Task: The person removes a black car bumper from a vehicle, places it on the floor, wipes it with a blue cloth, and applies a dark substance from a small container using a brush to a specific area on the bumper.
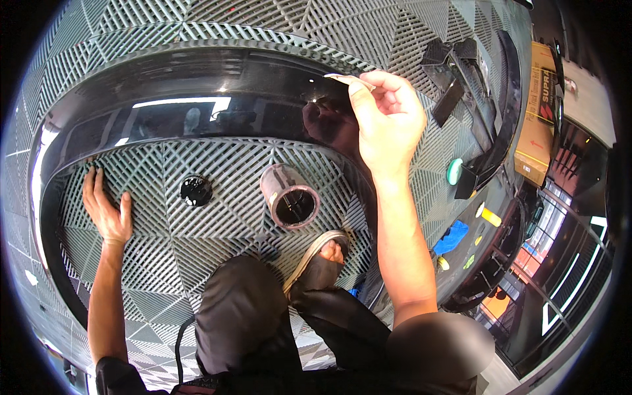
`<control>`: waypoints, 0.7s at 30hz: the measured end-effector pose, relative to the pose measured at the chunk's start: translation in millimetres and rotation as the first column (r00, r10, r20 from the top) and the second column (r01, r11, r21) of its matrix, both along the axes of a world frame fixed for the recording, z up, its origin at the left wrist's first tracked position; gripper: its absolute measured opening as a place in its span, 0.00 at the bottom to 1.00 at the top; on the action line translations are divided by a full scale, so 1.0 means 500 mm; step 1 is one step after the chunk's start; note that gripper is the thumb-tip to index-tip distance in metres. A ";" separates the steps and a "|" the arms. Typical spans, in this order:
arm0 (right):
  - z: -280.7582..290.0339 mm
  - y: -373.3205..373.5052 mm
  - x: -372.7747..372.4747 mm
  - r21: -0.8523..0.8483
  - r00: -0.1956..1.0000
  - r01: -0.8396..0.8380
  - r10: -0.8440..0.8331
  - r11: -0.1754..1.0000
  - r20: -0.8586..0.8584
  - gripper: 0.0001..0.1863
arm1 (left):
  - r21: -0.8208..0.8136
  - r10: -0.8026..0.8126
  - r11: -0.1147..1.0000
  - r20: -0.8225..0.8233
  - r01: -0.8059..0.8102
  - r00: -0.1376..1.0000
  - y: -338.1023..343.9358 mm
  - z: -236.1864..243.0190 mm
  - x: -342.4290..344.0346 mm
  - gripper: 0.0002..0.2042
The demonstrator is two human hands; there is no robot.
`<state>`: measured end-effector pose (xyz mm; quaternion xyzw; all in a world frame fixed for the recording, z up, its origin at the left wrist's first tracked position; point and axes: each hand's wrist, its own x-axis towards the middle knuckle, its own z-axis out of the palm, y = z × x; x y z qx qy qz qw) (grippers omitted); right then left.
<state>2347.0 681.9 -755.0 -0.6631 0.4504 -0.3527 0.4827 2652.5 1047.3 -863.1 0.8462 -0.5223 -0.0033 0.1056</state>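
Observation:
A glossy black curved car body panel (pixel 263 118), much like a bumper or spoiler, arches across the floor in front of me. At its left inner edge my left hand (pixel 108 207) rests with fingers stretched and thumb apart, holding nothing; whether the fingertips touch the panel or the floor, I cannot tell. Over the panel's right part, my right hand (pixel 392 122) pinches a thin, pale, flat strip (pixel 349 80) between thumb and fingers. Its tip points left over the upper edge. Inside the arch stand an open, paint-stained can (pixel 280 184) and a round black lid (pixel 196 190) with white spots.
Grey slatted tiles (pixel 230 237) cover the floor. My sandalled foot (pixel 319 260) stands beside the can. Rightward lie black trim parts (pixel 487 131), a green round pad (pixel 454 171), a blue cloth (pixel 451 237), a yellow bottle (pixel 488 215) and a cardboard box (pixel 533 125).

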 end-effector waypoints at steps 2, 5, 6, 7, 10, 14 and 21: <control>-0.016 -0.002 0.001 0.009 1.000 0.018 -0.018 1.000 -0.005 0.08 | 0.007 0.000 1.000 -0.002 0.000 1.000 0.004 -0.002 -0.001 0.35; -0.017 -0.001 -0.001 0.022 0.996 0.008 -0.007 1.000 -0.084 0.08 | 0.033 -0.011 0.999 0.024 0.011 1.000 0.004 -0.005 0.005 0.36; -0.021 -0.002 -0.002 0.018 0.996 0.007 -0.005 1.000 -0.092 0.08 | 0.026 -0.016 1.000 0.022 0.016 1.000 0.000 -0.005 0.004 0.36; -0.026 -0.002 -0.004 0.015 0.995 0.006 -0.005 1.000 -0.100 0.08 | 0.012 -0.029 1.000 0.018 0.029 0.999 -0.002 -0.007 0.002 0.36; -0.039 0.000 -0.001 -0.026 0.996 -0.013 0.011 1.000 -0.086 0.08 | 0.016 -0.036 0.999 0.013 0.036 0.999 -0.002 -0.008 0.002 0.36; -0.046 0.000 -0.003 -0.043 0.987 0.006 -0.012 0.999 -0.158 0.08 | 0.028 -0.035 0.999 0.020 0.034 0.999 -0.001 -0.008 0.003 0.36; -0.052 0.003 -0.003 -0.113 0.981 -0.044 0.021 0.993 -0.194 0.08 | 0.026 -0.036 0.999 0.018 0.035 0.999 0.004 -0.008 0.006 0.36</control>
